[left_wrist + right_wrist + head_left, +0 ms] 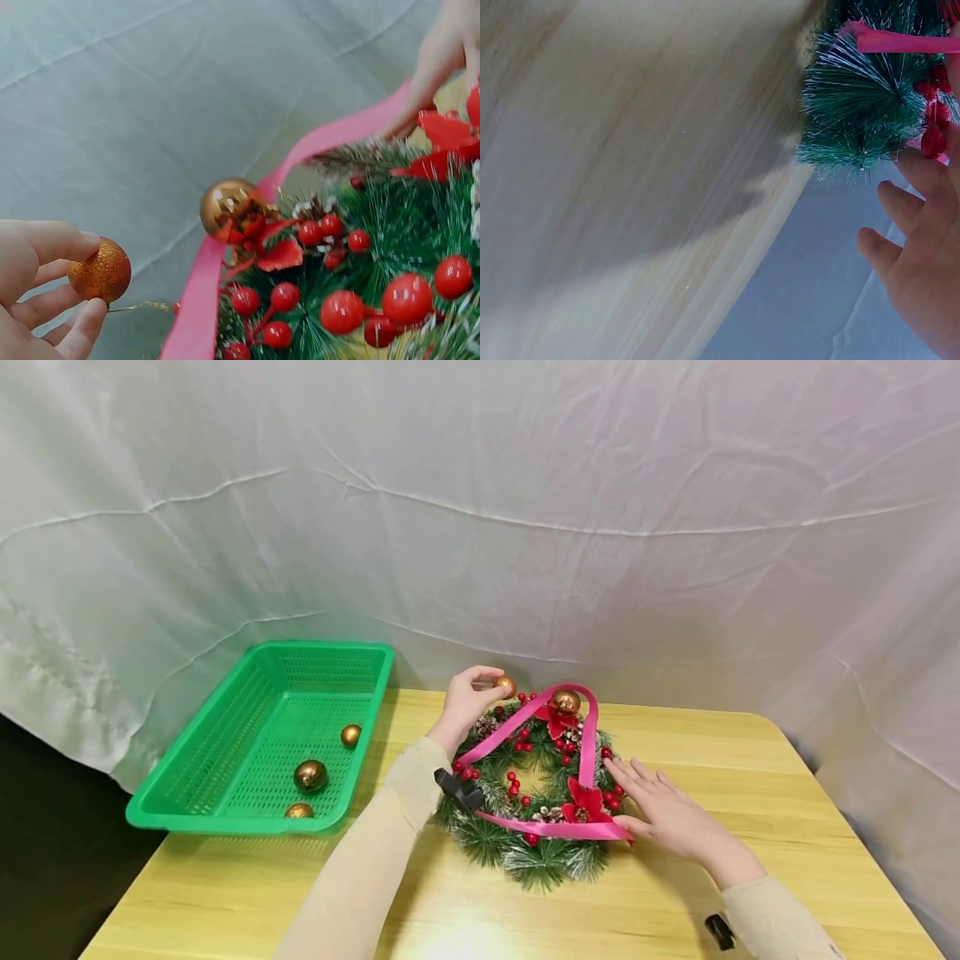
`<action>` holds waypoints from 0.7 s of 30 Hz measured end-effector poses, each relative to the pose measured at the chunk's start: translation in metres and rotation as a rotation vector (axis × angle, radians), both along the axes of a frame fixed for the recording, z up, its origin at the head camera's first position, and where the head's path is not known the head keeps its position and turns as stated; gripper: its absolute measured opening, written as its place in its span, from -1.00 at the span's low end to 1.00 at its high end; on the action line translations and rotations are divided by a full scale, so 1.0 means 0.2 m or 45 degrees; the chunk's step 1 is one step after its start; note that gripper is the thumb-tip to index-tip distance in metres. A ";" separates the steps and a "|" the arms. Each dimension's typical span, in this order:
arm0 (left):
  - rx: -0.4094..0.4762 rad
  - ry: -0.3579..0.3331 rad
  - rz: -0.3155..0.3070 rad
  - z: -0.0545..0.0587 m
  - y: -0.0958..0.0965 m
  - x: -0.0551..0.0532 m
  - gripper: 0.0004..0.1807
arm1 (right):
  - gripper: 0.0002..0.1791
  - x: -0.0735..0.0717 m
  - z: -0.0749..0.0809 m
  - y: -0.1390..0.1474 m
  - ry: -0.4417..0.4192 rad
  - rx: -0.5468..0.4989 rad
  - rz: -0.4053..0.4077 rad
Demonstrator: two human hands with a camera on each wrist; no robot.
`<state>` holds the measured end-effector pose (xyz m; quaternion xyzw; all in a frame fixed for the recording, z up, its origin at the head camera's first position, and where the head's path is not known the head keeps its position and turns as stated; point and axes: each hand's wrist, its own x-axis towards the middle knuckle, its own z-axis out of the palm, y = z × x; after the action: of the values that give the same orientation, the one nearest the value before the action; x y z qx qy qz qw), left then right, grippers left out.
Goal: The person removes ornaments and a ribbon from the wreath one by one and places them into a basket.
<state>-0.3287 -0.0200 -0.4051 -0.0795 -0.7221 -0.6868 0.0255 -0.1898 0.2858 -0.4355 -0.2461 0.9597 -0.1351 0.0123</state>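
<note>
While balls (311, 776) are kept in the basket (225, 824), a glitter ball (507, 686) is pinched by the left hand (467, 700) near the far-left edge of the wreath (480, 839). It is judged light, stiff, perhaps brittle, best gripped by its rough sides. At the wreath's right, the right hand (675, 814) is laid outstretched.

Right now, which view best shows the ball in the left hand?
Left wrist: the ball shows large, glittery texture clear, pinched by the left hand. Head shows it small; right wrist, not at all.
</note>
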 end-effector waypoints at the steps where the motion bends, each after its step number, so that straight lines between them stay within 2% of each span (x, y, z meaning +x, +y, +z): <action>1: 0.003 0.003 0.004 0.01 0.00 0.01 -0.65 | -0.16 0.00 0.00 0.00 -0.002 -0.002 0.001; 6: -0.002 0.033 0.022 0.07 -0.02 0.04 -0.64 | -0.16 0.00 0.00 0.00 -0.010 -0.012 0.006; 11: -0.001 0.083 0.048 0.14 -0.07 0.04 -0.64 | -0.16 -0.01 0.00 0.00 -0.019 -0.003 0.004; 17: -0.029 0.127 0.075 0.23 -0.21 0.08 -0.64 | -0.15 -0.02 0.00 0.00 -0.018 0.002 0.008; 20: -0.049 0.113 0.090 0.25 -0.29 0.10 -0.62 | -0.15 -0.03 0.00 0.00 -0.013 0.003 0.011; 21: -0.052 0.112 0.096 0.24 -0.31 0.09 -0.62 | -0.15 -0.04 -0.01 0.00 -0.012 0.004 0.012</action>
<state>-0.3112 -0.0826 -0.3571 -0.0828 -0.7367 -0.6662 0.0814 -0.1968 0.2863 -0.4365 -0.2498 0.9587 -0.1348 0.0177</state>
